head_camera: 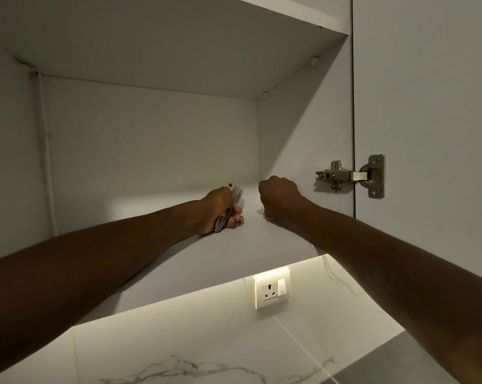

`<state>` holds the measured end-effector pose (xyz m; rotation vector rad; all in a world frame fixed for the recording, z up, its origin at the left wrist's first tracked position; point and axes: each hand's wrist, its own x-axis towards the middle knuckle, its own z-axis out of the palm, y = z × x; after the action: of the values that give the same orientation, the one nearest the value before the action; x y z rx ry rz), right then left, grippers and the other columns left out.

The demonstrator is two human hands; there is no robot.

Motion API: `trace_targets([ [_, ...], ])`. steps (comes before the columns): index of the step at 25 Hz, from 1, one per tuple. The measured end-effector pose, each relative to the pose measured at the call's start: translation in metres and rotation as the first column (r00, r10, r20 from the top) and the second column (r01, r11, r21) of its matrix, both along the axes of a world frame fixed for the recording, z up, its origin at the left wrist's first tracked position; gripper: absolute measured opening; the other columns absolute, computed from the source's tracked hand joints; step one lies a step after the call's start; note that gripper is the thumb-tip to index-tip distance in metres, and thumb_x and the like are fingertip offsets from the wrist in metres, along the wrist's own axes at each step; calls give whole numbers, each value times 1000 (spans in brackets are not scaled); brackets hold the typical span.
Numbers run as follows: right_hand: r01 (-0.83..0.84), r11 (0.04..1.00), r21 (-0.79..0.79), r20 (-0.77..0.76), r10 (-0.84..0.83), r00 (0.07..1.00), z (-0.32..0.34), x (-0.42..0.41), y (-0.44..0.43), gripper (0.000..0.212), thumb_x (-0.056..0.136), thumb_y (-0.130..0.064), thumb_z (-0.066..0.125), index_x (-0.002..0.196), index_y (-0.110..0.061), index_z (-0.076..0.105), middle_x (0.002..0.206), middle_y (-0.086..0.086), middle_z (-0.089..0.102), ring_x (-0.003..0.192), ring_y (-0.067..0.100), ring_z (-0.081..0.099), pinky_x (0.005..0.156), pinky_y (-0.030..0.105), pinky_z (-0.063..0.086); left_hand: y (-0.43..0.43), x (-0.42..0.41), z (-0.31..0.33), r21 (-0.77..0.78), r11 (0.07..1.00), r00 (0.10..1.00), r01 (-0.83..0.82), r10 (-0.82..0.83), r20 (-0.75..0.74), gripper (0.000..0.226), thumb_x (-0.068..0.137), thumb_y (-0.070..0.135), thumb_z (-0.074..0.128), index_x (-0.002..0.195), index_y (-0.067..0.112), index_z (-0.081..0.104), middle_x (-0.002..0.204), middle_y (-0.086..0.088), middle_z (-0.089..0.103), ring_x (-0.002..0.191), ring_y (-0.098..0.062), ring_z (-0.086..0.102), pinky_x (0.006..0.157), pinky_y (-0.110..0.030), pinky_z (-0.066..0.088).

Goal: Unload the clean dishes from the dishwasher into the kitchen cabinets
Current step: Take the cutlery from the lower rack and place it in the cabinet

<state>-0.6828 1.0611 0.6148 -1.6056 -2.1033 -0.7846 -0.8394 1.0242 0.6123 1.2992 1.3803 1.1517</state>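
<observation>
Two hands are seen deep inside an open cabinet (151, 139). Cutlery (237, 193), a fork among it, is clasped in the left hand (219, 209) at the bottom shelf (248, 239), not yet released. The right hand (278, 194) is curled; whether anything is held cannot be told. No dishwasher is shown, so the remaining load is unknown.

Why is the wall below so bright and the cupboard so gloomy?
Head view: light from under the cabinet shelf glares on the socket and marble wall; the inside is dim, bar a bright patch behind the fork in the left hand.
</observation>
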Motion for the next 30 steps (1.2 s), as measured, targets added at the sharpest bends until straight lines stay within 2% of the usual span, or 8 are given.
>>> trace_targets([
  [5,24,1000,14,19,-24,1000,0,-1,2,23,90,-8,58,113,-9,60,113,11,61,101,31,62,72,30,40,-2,1,0,12,1000,1000,3,-3,-11,29,93,6,23,95,0,51,76,-17,56,50,-19,55,36,-20,40],
  [11,34,999,14,8,-34,999,3,-2,-1,24,88,-2,56,111,-5,59,112,14,61,101,33,63,72,31,40,-10,3,1,58,998,998,21,-25,64,26,101,9,28,102,-2,51,80,-20,60,61,-25,59,47,-27,56],
  [19,-5,1000,14,24,5,1000,3,-4,3,20,86,-5,65,104,-5,59,106,14,60,95,32,63,68,32,40,-24,6,3,60,998,998,32,-35,49,23,105,8,33,107,-4,52,80,-19,59,62,-21,55,46,-24,54],
  [22,-69,997,20,-117,71,991,3,-1,12,14,85,-6,65,96,-5,58,102,14,61,87,32,61,67,32,43,-26,4,5,53,998,999,24,-26,40,23,103,9,33,102,0,55,78,-15,58,58,-19,52,46,-25,50],
  [24,-213,977,-9,-395,193,898,3,-2,15,10,85,-11,67,89,-2,65,94,15,69,82,31,66,70,34,55,-24,2,7,76,997,1000,0,0,1,24,101,11,37,101,5,61,80,-11,65,56,-17,55,51,-25,48],
  [27,-616,779,-112,-885,203,418,3,-3,4,23,95,-19,65,94,3,73,88,20,74,79,28,73,78,41,63,-20,3,11,152,987,998,-43,50,-46,20,99,8,46,94,7,65,92,-7,72,65,-12,65,61,-24,50],
  [28,-701,704,-113,-939,156,308,4,-1,-1,28,98,-23,62,99,3,73,92,20,75,82,28,74,81,42,62,-20,5,11,167,985,997,-41,50,-55,20,98,7,47,90,8,64,89,-7,71,66,-13,63,61,-25,49],
  [30,-786,608,-117,-966,114,231,5,0,-6,31,100,-29,59,103,-1,72,96,16,76,89,27,75,81,42,61,-23,7,10,175,984,999,-22,29,-39,22,100,8,46,87,9,63,79,-6,66,63,-14,59,56,-25,49],
])
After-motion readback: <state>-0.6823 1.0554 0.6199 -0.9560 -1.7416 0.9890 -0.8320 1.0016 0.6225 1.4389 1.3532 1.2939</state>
